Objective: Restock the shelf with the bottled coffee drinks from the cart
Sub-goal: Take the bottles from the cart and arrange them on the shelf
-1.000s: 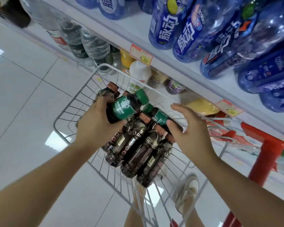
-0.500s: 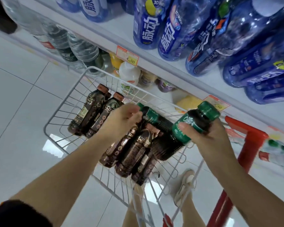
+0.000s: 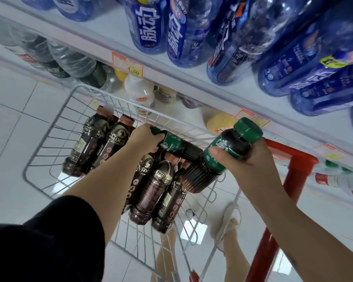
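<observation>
A white wire cart basket (image 3: 49, 137) holds several dark coffee bottles with brown caps (image 3: 86, 143). My right hand (image 3: 251, 157) grips a green-labelled, green-capped coffee bottle (image 3: 226, 151) and holds it tilted above the cart's right side. My left hand (image 3: 145, 137) reaches into the cart and curls round the green cap end of a second green-labelled bottle (image 3: 171, 143), which lies on its side across the others. The shelf (image 3: 192, 82) runs just behind the cart.
Large blue drink bottles (image 3: 149, 23) fill the upper shelf, with price tags (image 3: 128, 64) on its edge. Smaller bottles (image 3: 139, 92) stand on the lower shelf behind the cart. A red cart frame (image 3: 293, 171) rises at right. My feet (image 3: 230, 218) show below on white tiles.
The green bottle passed from my left hand to my right, which lifted it up to the right. My left hand went back into the cart and closed on a second green bottle.
</observation>
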Available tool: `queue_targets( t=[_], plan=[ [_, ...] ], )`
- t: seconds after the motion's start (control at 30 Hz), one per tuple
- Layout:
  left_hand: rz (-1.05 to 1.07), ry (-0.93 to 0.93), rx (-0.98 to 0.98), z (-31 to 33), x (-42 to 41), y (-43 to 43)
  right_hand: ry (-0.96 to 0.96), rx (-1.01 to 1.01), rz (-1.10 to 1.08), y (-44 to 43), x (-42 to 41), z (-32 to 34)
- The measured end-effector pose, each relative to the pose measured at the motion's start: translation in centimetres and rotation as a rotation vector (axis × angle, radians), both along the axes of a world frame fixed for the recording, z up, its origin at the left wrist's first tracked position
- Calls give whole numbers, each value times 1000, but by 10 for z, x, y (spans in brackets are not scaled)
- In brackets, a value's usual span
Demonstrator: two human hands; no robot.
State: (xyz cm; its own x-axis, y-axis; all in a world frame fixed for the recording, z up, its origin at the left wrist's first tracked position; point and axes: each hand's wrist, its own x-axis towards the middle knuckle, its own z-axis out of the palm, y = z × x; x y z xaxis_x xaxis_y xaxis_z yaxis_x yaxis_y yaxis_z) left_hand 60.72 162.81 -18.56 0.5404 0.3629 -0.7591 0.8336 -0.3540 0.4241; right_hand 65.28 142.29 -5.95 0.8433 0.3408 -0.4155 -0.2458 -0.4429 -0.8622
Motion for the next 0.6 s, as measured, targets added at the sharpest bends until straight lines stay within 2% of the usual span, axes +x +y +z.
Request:
queue_targets(
  t=[0.1,0.17,0.37,0.5,0.6],
  plan=[
    [110,-48,29,6,-4,0,7,-13,20,-2,1,1],
    [151,-145,48,16,-8,-6,2,-20,34,-5,2,0],
    [-57,-574,282,74,-25,-50,-32,-7,27,-12,-2,15],
    [100,-788,222,138,-41,-48,-70,0,-5,-16,-3,44],
    [121,-987,222,203,-50,-49,-105,41,-52,-23,-8,83]
  ],
)
